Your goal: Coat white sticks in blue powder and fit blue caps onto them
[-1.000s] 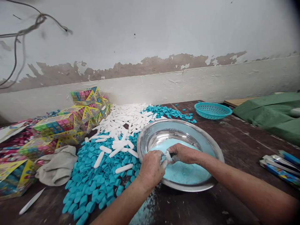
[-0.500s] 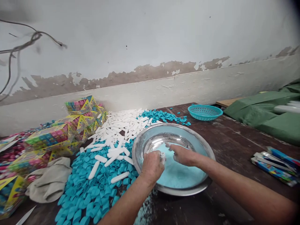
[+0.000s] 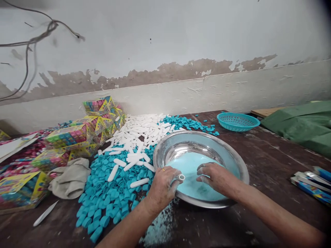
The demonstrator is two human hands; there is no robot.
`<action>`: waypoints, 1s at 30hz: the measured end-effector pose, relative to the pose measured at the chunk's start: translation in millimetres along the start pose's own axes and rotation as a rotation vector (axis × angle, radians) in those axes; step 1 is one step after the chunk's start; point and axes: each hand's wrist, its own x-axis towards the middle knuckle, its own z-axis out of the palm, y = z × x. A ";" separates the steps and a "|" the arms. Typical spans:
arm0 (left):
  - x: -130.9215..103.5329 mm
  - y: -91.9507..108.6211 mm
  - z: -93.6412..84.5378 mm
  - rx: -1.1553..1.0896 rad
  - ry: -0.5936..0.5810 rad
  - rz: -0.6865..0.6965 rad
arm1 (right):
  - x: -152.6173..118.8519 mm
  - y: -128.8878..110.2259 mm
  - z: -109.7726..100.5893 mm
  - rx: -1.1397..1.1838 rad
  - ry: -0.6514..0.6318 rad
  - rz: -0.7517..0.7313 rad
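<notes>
A wide metal basin (image 3: 240, 162) holds light blue powder (image 3: 191, 163). Near its left rim, my left hand (image 3: 164, 184) is closed around a small white tube (image 3: 181, 177), whose round open end faces up. My right hand (image 3: 216, 177) hangs over the powder, fingers curved and apart, with nothing visible between them. Left of the basin lie a heap of blue caps (image 3: 108, 196) and, behind it, a pile of white tubes (image 3: 144, 127). Several white tubes rest on top of the blue caps.
Clear packs of colourful items (image 3: 67, 136) are stacked at the left, by a grey cloth (image 3: 71, 179) and a pointed white piece (image 3: 46, 213). A blue basket (image 3: 238, 122) stands behind the basin. Colourful packets (image 3: 311, 186) and green sheeting (image 3: 302, 125) lie at the right.
The view has shifted, so most things sit further right in it. My right hand has drawn back from my left hand, and the tube's open end now tilts more toward the camera.
</notes>
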 end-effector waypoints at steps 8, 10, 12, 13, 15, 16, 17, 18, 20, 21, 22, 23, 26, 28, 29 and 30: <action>-31.8 1.9 -24.0 -0.193 0.189 -0.006 | -18.3 -17.8 10.2 0.023 0.314 -0.042; -44.8 -0.5 -39.2 -0.292 0.230 -0.166 | -29.1 -34.1 9.4 0.107 0.411 -0.104; -61.5 -7.7 -55.2 -0.435 0.280 -0.367 | -38.9 -53.2 12.5 0.182 0.430 -0.200; -71.1 -12.8 -62.2 -0.509 0.310 -0.457 | -42.3 -62.8 16.6 0.214 0.408 -0.256; -92.3 -24.3 -71.9 -0.624 0.383 -0.595 | -43.9 -80.2 30.0 0.275 0.322 -0.338; -103.1 -29.7 -74.3 -0.663 0.423 -0.646 | -41.6 -87.5 38.7 0.306 0.262 -0.350; -113.6 -34.5 -74.9 -0.689 0.453 -0.689 | -37.2 -93.9 47.8 0.335 0.198 -0.341; -123.3 -38.6 -74.1 -0.712 0.470 -0.724 | -30.8 -99.3 56.9 0.360 0.133 -0.315; -139.3 -44.2 -69.5 -0.778 0.486 -0.770 | -13.6 -107.7 72.5 0.389 0.033 -0.247; -145.3 -45.9 -66.5 -0.812 0.484 -0.780 | -3.9 -111.3 78.4 0.394 -0.001 -0.222; -149.9 -47.2 -63.7 -0.842 0.477 -0.786 | 6.1 -114.9 83.0 0.388 -0.025 -0.204; -153.3 -48.1 -61.3 -0.866 0.471 -0.791 | 15.8 -118.5 86.3 0.371 -0.045 -0.192; -158.7 -50.4 -57.7 -0.902 0.454 -0.794 | 42.1 -131.7 92.0 0.258 -0.105 -0.174; -161.4 -52.6 -57.9 -0.917 0.461 -0.790 | 56.7 -142.1 94.6 0.160 -0.127 -0.165; -163.2 -53.8 -58.3 -0.926 0.471 -0.787 | 63.4 -147.3 96.1 0.119 -0.131 -0.170; -165.3 -55.1 -58.8 -0.934 0.481 -0.784 | 69.6 -152.3 97.8 0.084 -0.132 -0.180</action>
